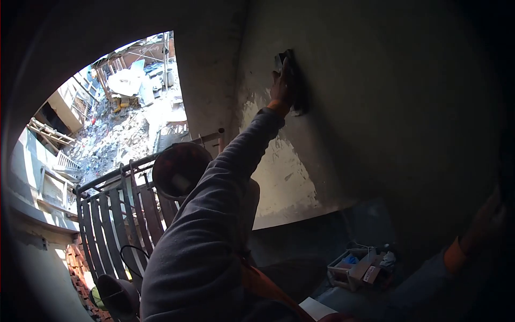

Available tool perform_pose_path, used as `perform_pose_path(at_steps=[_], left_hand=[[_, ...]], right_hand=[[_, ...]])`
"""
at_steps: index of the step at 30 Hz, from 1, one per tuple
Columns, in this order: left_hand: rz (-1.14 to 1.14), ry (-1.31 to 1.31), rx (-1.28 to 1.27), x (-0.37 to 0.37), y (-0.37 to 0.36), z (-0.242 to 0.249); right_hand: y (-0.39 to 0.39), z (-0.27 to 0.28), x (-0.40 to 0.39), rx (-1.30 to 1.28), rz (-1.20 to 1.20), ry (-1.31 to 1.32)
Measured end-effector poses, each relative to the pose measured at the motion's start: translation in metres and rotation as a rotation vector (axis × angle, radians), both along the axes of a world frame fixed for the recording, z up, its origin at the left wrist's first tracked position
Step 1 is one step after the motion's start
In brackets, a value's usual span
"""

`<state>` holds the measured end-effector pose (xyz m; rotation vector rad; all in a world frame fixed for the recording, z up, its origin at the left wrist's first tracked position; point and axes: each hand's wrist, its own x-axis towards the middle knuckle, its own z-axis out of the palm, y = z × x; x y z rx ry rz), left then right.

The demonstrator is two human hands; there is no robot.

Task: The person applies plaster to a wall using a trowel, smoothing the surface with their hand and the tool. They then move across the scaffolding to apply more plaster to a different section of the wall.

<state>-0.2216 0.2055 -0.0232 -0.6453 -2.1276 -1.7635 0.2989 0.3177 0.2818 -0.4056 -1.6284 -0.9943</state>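
Gripping a dark trowel (299,91) in the head view, your left hand (280,88) reaches high up the wall (386,107), its fingers wrapped about the tool; the trowel lies along the wall surface, its lower part sunk in shadow, with a pale, ragged patch (284,182) of wall below it. Your right hand (485,220) is out at the right edge, dim and blurred above its orange cuff (455,256); you cannot tell from here whether it grasps anything.

Left of your raised arm, beside the rail (115,212), is a round bucket (185,155); its mouth faces you, the inside is dark and reddish, and a lighter spot shows low within, too dim to name. Down on the right, near the foot of the wall, sits a crate (339,277) with slatted sides; a blue thing (351,260) lies in it among other small items, and an open carton (370,271) with print on one flap leans at its right; the rest of that heap is too dark to sort. At lower left, below the rail, is a rounded brown object (119,296), perhaps a vessel, whose contents you cannot make out; bricks (78,271) stand to its left; past the rail, in bright light, rubble (126,137) covers the ground; a white sheet (316,309) shows at the bottom edge.
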Motion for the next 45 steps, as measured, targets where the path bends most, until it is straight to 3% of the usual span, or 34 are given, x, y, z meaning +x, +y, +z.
perform_pose_path(at_steps=[2, 6, 8, 10, 12, 13, 14, 15, 18, 20, 22, 24, 29, 32, 33, 36, 41, 42, 45], left_hand=[[-0.017, -0.078, 0.025, -0.002, -0.006, 0.008], [0.078, 0.192, 0.275, -0.089, 0.016, -0.005], [-0.014, 0.151, 0.389, -0.177, 0.025, -0.004], [-0.312, -0.042, 0.488, -0.194, 0.036, -0.012], [-0.073, 0.354, 0.289, -0.136, 0.022, -0.005], [-0.03, 0.468, 0.312, -0.076, 0.009, -0.009], [-0.083, 0.462, 0.256, -0.021, -0.009, -0.008], [-0.116, 0.471, 0.168, -0.011, -0.015, -0.02], [-0.075, 0.364, 0.168, -0.106, -0.001, -0.01], [-0.15, 0.221, 0.28, -0.217, 0.02, 0.008], [-0.112, 0.111, 0.267, -0.221, 0.028, 0.023], [-0.01, 0.371, 0.313, -0.142, 0.016, 0.03], [-0.117, 0.485, 0.239, -0.077, -0.005, -0.003], [-0.063, 0.307, 0.282, -0.198, 0.013, 0.033], [-0.137, 0.143, 0.204, -0.211, 0.007, 0.052], [-0.085, 0.309, 0.212, -0.13, 0.014, 0.037], [-0.104, 0.424, 0.166, -0.092, -0.009, -0.008], [-0.08, 0.486, 0.241, -0.124, -0.008, 0.007], [-0.024, 0.26, 0.156, -0.215, 0.019, 0.032]], right_hand=[[0.027, 0.007, 0.034, -0.01, -0.271, -0.066], [0.011, 0.009, 0.03, -0.026, -0.244, -0.097], [0.005, 0.011, 0.027, -0.057, -0.268, -0.091], [0.004, 0.012, 0.035, -0.025, -0.294, -0.124], [0.003, 0.008, 0.04, -0.015, -0.332, -0.118], [0.002, 0.006, 0.039, -0.012, -0.357, -0.104], [0.0, 0.006, 0.035, -0.002, -0.365, -0.099], [-0.001, 0.006, 0.031, 0.007, -0.373, -0.095], [-0.006, 0.011, 0.025, 0.065, -0.39, -0.087], [-0.006, 0.012, 0.026, 0.068, -0.402, -0.07], [0.001, 0.015, 0.032, 0.036, -0.367, -0.03], [0.002, 0.015, 0.037, 0.033, -0.355, -0.003], [-0.003, 0.013, 0.03, 0.047, -0.314, 0.009], [-0.017, 0.011, 0.012, -0.073, -0.274, 0.076], [-0.015, 0.011, 0.014, -0.049, -0.26, 0.058], [-0.008, 0.01, 0.018, -0.008, -0.231, 0.063], [-0.006, 0.009, 0.02, 0.059, -0.339, 0.022], [-0.006, 0.009, 0.018, 0.031, -0.297, 0.072], [-0.005, 0.014, 0.02, 0.0, -0.248, 0.077]])
